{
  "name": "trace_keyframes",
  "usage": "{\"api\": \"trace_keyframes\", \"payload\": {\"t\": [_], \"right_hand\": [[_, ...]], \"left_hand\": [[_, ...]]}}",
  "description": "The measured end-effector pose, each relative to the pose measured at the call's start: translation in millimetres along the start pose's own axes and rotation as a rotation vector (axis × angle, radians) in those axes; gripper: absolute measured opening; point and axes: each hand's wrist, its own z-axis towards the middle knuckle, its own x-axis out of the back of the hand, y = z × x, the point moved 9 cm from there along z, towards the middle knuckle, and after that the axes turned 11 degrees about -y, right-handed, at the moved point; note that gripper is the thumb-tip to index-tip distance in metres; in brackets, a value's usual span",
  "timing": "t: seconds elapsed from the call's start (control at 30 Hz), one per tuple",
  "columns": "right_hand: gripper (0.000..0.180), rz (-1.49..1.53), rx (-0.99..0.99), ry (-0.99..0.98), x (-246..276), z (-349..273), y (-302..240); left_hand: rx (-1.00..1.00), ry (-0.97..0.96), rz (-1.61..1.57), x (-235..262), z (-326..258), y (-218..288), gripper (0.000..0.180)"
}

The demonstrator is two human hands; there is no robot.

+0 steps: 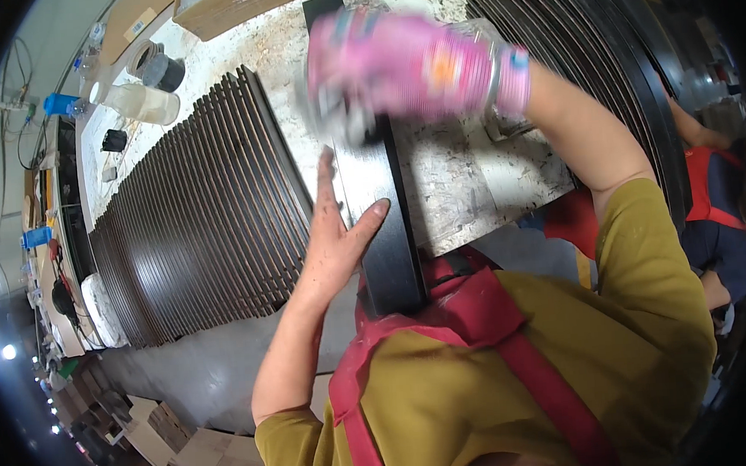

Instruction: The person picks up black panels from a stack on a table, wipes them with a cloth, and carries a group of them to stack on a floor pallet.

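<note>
A long, flat black board (394, 270) lies lengthwise before me on the white worktable (456, 198), its near end reaching over the edge to my red apron. My bare left hand (339, 235) rests on the board, index finger stretched along its left side and thumb spread across the top. Farther up the board is my right hand (397, 65) in a pink patterned glove. Motion smears its fingers, and a blurred grey-white patch shows beneath them; whether this is the glove's fingertips or something held, I cannot make out.
Rows of dark slats (201, 209) lie at left, with more slats (585, 66) at right. A cloudy bottle (139, 102), a black cup (162, 72) and a cardboard box (244, 8) stand toward the back. Another person (713, 204) is at the far right.
</note>
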Motion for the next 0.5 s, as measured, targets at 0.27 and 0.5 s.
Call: {"api": "trace_keyframes", "payload": {"t": [0.27,0.5], "right_hand": [[0.026,0.248,-0.742,-0.061,-15,-10,158],[0.006,0.052,0.258,0.163,-20,-14,-68]], "left_hand": [[0.137,-0.074,-0.496,-25,-6,-15,0.076],[0.212,0.007,-0.462,-21,-19,-28,0.073]]}}
